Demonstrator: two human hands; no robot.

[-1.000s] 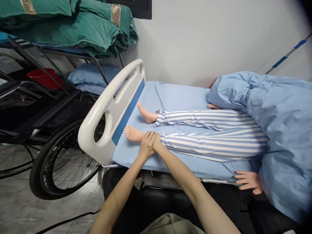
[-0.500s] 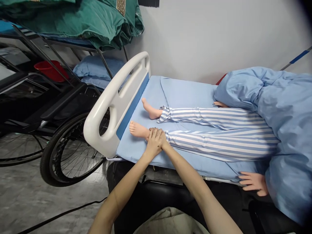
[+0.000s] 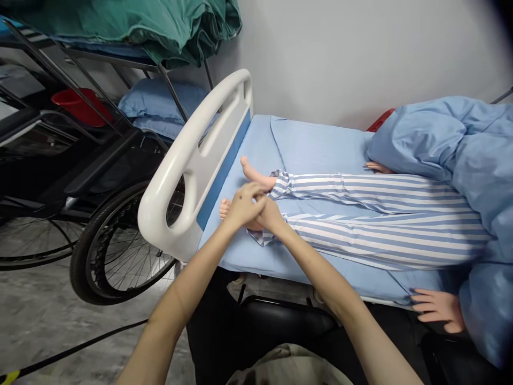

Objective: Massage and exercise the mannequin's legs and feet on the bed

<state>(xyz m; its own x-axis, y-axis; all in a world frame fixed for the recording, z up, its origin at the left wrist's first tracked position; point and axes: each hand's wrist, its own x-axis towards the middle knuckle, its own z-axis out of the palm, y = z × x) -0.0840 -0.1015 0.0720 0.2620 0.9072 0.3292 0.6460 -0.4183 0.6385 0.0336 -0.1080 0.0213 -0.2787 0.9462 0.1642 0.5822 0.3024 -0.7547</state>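
Note:
A manikin in blue-and-white striped trousers [image 3: 360, 235] lies on a bed with a light blue sheet [image 3: 328, 144]. My left hand [image 3: 243, 204] is over its near foot [image 3: 224, 208], fingers curved and apart from the thumb, reaching toward my other hand. Beside it, my right hand [image 3: 271, 215] lies above the near ankle and trouser cuff. Its fingers are largely hidden where the two hands meet. Only the toes and a bit of the heel of the near foot show. Just beyond my hands is the far foot [image 3: 256, 175], bare and toes up.
At the left rises the white bed end board [image 3: 160, 208]. A wheelchair wheel [image 3: 116, 256] stands close against it. A blue quilt [image 3: 425, 133] covers the manikin's upper part, with one manikin hand [image 3: 438, 309] at the near edge. A red bucket [image 3: 82, 106] is farther back.
My hands were stacked on the near ankle. My left hand has shifted up and left over the foot, and my right hand has turned beside it. The view has moved slightly.

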